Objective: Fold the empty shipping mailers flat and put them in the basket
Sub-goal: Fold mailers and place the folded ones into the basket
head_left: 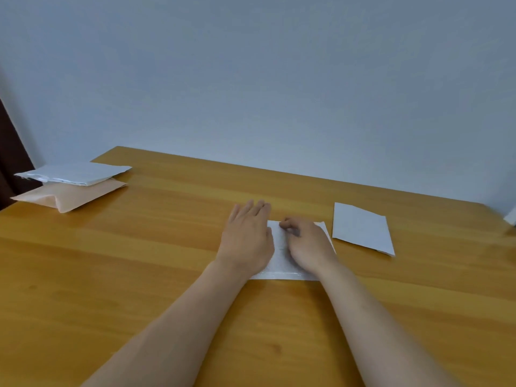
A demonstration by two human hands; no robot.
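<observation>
Head view: mailer [282,265] lies under both hands, left hand [247,238] flat on its left side, right hand [307,244] curled at its far edge, pinch unclear.

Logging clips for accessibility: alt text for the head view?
Two hands rest on a white bubble mailer on a wooden table: left hand flat, right hand curled. A flat white mailer lies right; two stacked mailers far left.

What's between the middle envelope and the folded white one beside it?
Head view: only bare table between the middle mailer and the folded mailer.
</observation>
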